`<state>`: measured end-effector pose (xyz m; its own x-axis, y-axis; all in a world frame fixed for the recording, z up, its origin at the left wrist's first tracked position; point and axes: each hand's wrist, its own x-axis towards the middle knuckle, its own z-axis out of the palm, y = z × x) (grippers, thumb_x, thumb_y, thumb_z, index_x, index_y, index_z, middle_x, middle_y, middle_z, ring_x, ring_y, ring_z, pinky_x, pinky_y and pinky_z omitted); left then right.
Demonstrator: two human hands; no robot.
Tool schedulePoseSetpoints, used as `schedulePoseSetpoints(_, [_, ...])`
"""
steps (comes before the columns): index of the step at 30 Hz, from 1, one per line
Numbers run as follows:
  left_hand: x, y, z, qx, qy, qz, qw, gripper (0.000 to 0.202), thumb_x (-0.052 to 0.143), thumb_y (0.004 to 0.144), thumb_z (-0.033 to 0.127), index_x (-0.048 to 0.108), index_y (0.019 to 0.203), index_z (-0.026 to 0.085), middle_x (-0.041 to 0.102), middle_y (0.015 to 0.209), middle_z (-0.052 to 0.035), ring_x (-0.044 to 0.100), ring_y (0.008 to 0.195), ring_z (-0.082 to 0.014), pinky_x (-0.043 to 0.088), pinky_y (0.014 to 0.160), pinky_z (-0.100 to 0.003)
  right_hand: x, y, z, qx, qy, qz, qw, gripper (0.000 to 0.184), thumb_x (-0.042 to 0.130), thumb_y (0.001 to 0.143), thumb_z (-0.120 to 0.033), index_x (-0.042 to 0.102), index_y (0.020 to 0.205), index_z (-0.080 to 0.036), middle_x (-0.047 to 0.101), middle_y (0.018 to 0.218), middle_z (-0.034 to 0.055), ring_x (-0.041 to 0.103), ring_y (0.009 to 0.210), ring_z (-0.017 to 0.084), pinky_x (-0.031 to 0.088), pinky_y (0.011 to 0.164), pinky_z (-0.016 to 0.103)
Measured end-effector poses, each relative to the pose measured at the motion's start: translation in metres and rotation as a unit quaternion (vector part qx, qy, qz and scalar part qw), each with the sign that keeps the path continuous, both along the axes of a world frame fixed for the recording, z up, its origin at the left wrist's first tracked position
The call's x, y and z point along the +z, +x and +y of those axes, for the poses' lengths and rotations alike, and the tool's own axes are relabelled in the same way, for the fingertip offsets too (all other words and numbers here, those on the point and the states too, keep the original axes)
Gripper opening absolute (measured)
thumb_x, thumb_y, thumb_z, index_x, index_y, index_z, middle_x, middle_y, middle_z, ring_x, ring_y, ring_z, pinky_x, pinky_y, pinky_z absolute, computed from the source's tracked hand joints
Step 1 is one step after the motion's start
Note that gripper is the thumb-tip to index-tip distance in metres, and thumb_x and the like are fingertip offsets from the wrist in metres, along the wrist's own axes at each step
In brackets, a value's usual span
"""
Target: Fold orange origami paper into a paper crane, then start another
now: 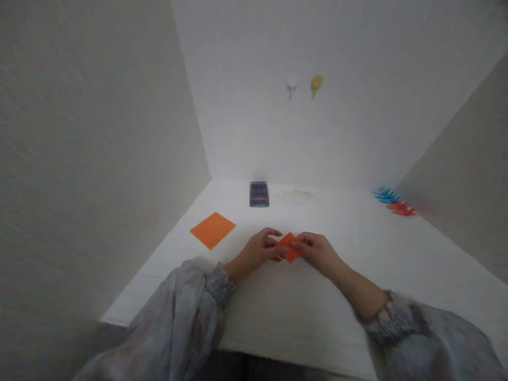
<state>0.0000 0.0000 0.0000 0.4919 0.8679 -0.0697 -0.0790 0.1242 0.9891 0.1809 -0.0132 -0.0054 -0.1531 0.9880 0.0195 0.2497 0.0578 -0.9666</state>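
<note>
White worktop [397,248] carries an orange square [213,230]; to the square's right, left hand [257,248] and right hand [319,251] have fingers clamped on small orange paper [291,254].

There are 1 left hand [260,250], 1 right hand [320,253], 1 small orange paper [290,253], 1 flat orange square [213,230], 1 dark object [259,194], 2 wall ornaments [316,82] and 1 table [337,214]. The blue pieces [387,196] and red-orange pieces [401,208] overlap, so I cannot count these.

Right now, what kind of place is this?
Maybe a paper-craft corner: there's a white table by pale walls, with a flat orange sheet and a smaller orange piece being held.
</note>
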Motion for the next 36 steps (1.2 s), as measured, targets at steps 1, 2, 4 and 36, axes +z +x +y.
schedulePoseSetpoints(1, [0.0, 0.0, 0.0, 0.008, -0.008, -0.006, 1.0, 0.043, 0.069, 0.061, 0.028, 0.044, 0.093, 0.014, 0.062, 0.064, -0.0002, 0.059, 0.056, -0.0108, 0.049, 0.059, -0.027, -0.002, -0.001, 0.0, 0.01, -0.012, 0.013, 1.0, 0.026, 0.061, 0.067, -0.041, 0.057, 0.065, -0.015, 0.057, 0.057, -0.0008, 0.048, 0.05, 0.01, 0.036, 0.049, 0.022])
schedulePoseSetpoints(2, [-0.001, 0.0, 0.0, 0.015, -0.008, -0.007, 1.0, 0.041, 0.068, 0.062, 0.029, 0.044, 0.092, 0.014, 0.062, 0.063, 0.0003, 0.058, 0.055, -0.0104, 0.048, 0.058, -0.026, -0.004, -0.002, 0.0, 0.019, -0.016, 0.021, 0.999, 0.025, 0.062, 0.067, -0.04, 0.057, 0.067, -0.015, 0.058, 0.058, -0.0004, 0.049, 0.052, 0.01, 0.037, 0.05, 0.023])
schedulePoseSetpoints(4, [-0.001, -0.002, 0.001, 0.028, 0.014, 0.01, 0.999, 0.036, 0.065, 0.065, 0.029, 0.046, 0.091, 0.014, 0.062, 0.063, 0.0006, 0.058, 0.055, -0.0103, 0.047, 0.058, -0.026, -0.005, -0.003, 0.0, 0.035, -0.002, 0.017, 0.999, 0.022, 0.062, 0.067, -0.037, 0.057, 0.071, -0.016, 0.06, 0.062, 0.0002, 0.052, 0.055, 0.012, 0.039, 0.052, 0.024])
schedulePoseSetpoints(36, [0.004, -0.023, -0.005, -0.145, 0.47, 0.32, 0.81, 0.021, 0.046, 0.08, 0.017, 0.065, 0.087, 0.015, 0.06, 0.091, -0.0061, 0.054, 0.084, -0.0134, 0.042, 0.079, -0.024, 0.008, 0.007, -0.014, 0.247, 0.386, -0.414, 0.787, 0.018, 0.048, 0.081, -0.027, 0.062, 0.086, -0.017, 0.061, 0.088, 0.0081, 0.054, 0.084, 0.019, 0.042, 0.076, 0.034])
